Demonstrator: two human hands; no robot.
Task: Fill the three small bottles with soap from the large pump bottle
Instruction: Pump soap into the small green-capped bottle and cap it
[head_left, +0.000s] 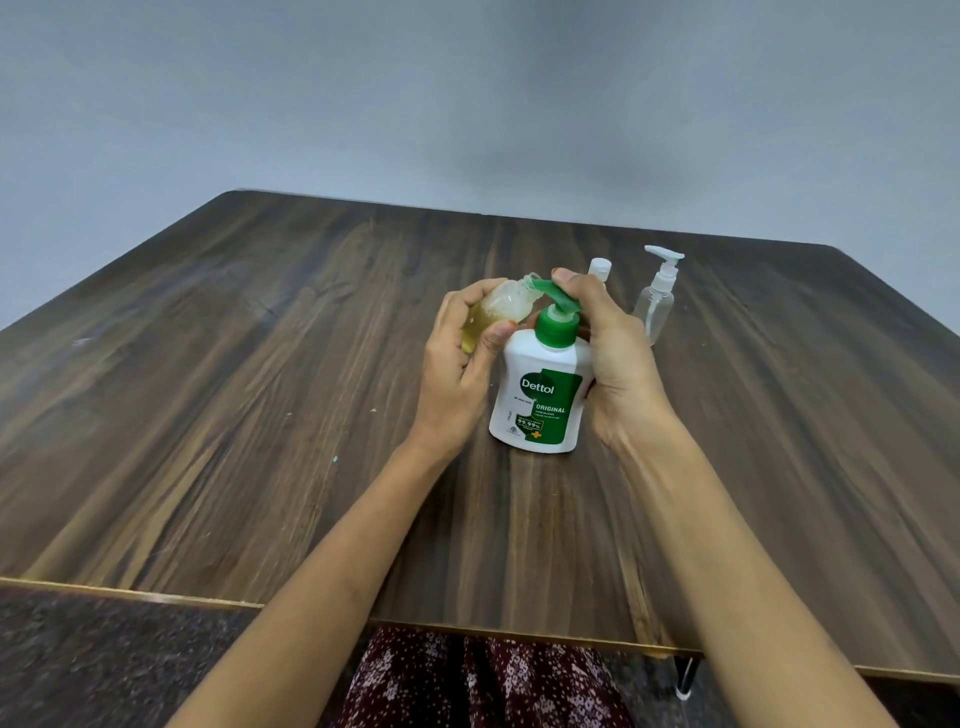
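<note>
While the left hand (457, 364) grips a small clear bottle (496, 312) tilted with its open mouth under the green spout, the right hand (605, 353) wraps the large pump bottle (540, 400), its fingers over the pump head (558, 301). That pump bottle stands on the wooden table (260, 389), near its middle. By my judgement, filling is under way on one bottle: yellowish soap and foam sit inside it. Next comes steady pressing with mouth kept against spout, then capping and taking another bottle.

Behind the right hand stands a clear pump-top bottle (655, 301), seemingly empty. A third, white-capped bottle (599, 268) is mostly hidden by the fingers; its fill cannot be told. Whether soap flows now is unclear.
</note>
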